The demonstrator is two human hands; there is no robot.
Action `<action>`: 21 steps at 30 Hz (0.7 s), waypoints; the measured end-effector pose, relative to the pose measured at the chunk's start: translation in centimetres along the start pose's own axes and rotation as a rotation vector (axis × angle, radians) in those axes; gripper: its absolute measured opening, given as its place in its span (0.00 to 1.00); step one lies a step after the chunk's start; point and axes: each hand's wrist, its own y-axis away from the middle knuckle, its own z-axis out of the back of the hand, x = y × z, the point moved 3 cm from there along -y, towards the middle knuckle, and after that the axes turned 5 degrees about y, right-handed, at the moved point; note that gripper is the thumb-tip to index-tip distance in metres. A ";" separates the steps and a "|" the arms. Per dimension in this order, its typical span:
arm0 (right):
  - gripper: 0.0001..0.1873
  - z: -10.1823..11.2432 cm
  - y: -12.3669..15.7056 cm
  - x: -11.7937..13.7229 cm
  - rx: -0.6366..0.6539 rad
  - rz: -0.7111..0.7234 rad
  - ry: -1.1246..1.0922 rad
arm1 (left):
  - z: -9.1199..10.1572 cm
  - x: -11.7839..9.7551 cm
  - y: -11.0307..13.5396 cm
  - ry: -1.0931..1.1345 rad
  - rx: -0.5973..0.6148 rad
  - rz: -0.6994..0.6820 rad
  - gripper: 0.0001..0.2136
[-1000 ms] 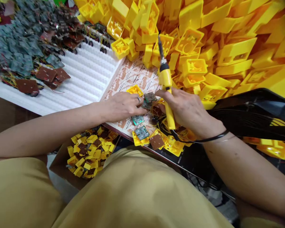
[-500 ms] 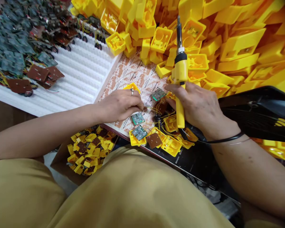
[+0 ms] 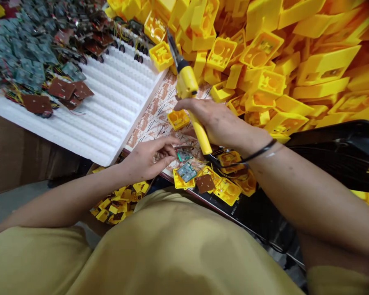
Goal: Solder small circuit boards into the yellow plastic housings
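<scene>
The right hand [image 3: 217, 121] grips a soldering iron [image 3: 188, 80] right of the white foam sheet [image 3: 119, 102]; the left hand [image 3: 141, 160], pinch unclear, curls beside its near corner. Yellow casings [image 3: 322, 65] crowd its right; circuit boards [image 3: 27, 53] heap its left. The iron is yellow, dark-tipped.

Workshop; heaped circuit boards [image 3: 32, 76], casings [image 3: 324, 67]

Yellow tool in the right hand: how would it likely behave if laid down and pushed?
The yellow tool appears rigid, with a hard-looking body and straight metal tip. The black cord at its handle end would probably drag. Its uneven body would likely limit rolling.
</scene>
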 end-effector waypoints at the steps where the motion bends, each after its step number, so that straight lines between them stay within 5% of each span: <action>1: 0.23 -0.6 -0.7 -0.1 0.017 0.032 -0.024 | -0.1 0.3 0.5 0.026 -0.034 0.036 0.20; 3: 0.26 -1.3 -1.5 -0.5 0.035 0.065 -0.047 | -0.2 0.8 1.3 0.005 -0.085 0.080 0.24; 7: 0.21 -0.9 -0.7 -0.7 0.012 -0.003 0.051 | -0.2 1.0 1.3 -0.310 -0.134 -0.030 0.14; 13: 0.19 0.6 2.8 -0.1 0.009 -0.102 0.181 | -1.8 0.8 -3.1 -0.643 -0.202 0.029 0.23; 17: 0.20 0.9 4.5 0.2 -0.002 -0.142 0.184 | -2.8 0.3 -5.7 -0.589 -0.129 0.090 0.19; 21: 0.21 1.0 5.6 -0.1 -0.024 -0.153 0.124 | -2.5 0.2 -6.2 -0.211 -0.076 0.132 0.10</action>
